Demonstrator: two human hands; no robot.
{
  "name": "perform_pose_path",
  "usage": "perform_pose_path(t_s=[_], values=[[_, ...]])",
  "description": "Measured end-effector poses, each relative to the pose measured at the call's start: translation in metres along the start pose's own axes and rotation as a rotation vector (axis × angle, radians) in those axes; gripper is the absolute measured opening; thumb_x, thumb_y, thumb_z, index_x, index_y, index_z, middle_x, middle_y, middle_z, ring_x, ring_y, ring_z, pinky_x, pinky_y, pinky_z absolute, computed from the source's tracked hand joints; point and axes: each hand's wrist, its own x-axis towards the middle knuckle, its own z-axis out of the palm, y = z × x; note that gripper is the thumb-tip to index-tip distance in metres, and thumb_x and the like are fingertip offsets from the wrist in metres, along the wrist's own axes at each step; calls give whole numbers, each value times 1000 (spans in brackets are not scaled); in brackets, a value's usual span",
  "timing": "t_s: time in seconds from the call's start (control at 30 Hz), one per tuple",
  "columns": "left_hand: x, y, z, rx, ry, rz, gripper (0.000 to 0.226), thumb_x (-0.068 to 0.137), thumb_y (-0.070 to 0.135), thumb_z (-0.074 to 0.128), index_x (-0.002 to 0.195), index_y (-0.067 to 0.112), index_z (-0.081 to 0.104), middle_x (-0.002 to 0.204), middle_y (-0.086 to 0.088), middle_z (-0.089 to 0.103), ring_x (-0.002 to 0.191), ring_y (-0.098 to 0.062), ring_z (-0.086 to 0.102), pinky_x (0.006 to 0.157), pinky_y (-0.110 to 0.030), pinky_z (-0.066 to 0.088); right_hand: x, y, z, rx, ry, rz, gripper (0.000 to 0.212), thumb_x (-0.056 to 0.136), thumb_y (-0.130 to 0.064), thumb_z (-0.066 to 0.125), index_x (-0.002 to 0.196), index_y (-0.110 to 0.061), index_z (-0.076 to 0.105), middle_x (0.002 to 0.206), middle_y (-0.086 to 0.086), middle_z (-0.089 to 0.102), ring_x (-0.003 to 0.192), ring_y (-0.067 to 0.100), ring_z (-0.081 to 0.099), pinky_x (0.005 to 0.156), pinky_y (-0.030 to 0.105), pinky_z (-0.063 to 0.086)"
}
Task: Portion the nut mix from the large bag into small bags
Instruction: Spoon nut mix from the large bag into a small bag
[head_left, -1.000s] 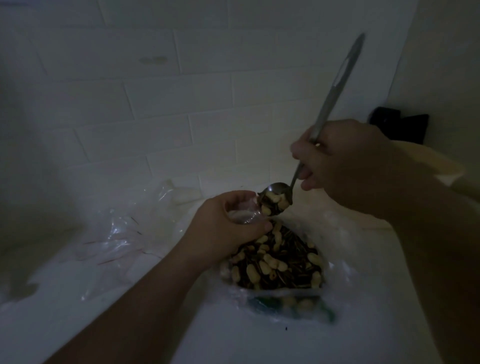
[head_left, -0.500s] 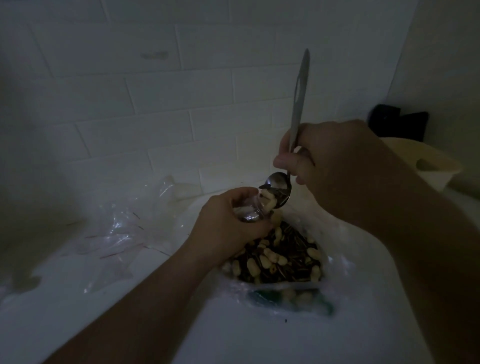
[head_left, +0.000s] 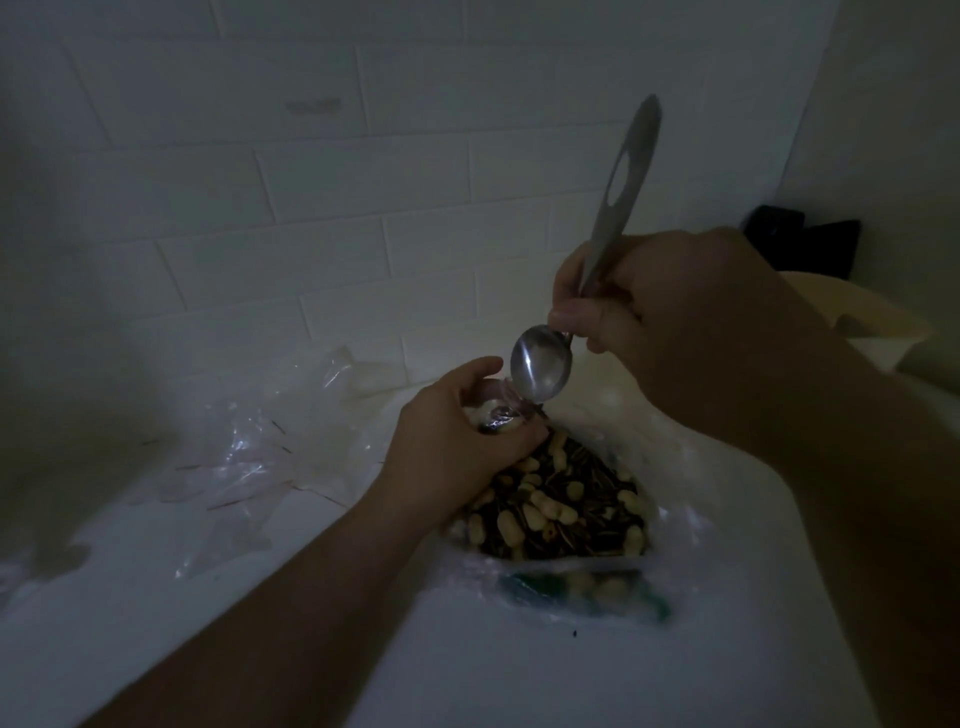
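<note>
The right hand (head_left: 670, 332) has its fingers curled round the handle of a long, shiny metal spoon (head_left: 540, 370), held almost upright with the handle rising toward the tiled wall and the bowl pointing down; no nuts show in the bowl. The bowl's tip sits right at the mouth of a small clear plastic bag (head_left: 496, 415), which the left hand (head_left: 457, 441) grips with curled fingers, the thumb on the far side; pale nuts show through the plastic inside the fist. Just below and beside the left hand lies the large clear plastic bag (head_left: 691, 525), open on top and spread on the white tabletop (head_left: 467, 670), holding a mix of pale peanuts and dark striped seeds (head_left: 561, 512); a green printed patch shows at its near edge. To the left, crumpled clear plastic bags (head_left: 244, 467) lie on the tabletop. Behind everything stands a white brick-pattern tiled wall (head_left: 363, 208). At the far right sit a dark object (head_left: 802, 244) and a cream-coloured container (head_left: 857, 317), both dim.
</note>
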Motion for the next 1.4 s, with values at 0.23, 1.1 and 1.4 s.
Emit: perform_pose_path(t_s=[0.23, 1.1, 1.4], values=[[-1, 2, -1, -141, 13, 21, 74, 71, 39, 94, 138, 36, 61, 108, 18, 76, 106, 0, 70, 98, -37, 59, -1, 8, 1, 66, 153, -104, 9, 100, -34, 63, 95, -28, 68, 78, -20, 64, 77, 7, 68, 79, 11, 49], [8, -8, -36, -206, -63, -22, 44, 79, 31, 88, 120, 30, 72, 100, 18, 79, 90, 2, 72, 74, -12, 48, -62, 44, 36, -87, 134, 66, 47, 94, -60, 21, 88, -26, 52, 70, -12, 50, 65, 0, 47, 63, 13, 31], [5, -6, -25, -427, -100, -152, 40, 88, 19, 82, 126, 16, 71, 87, 7, 80, 74, 3, 71, 61, -8, 49, -60, 53, 39, 31, 378, 93, 24, 106, -43, 38, 95, -30, 55, 74, -16, 56, 67, -3, 56, 67, 3, 41]])
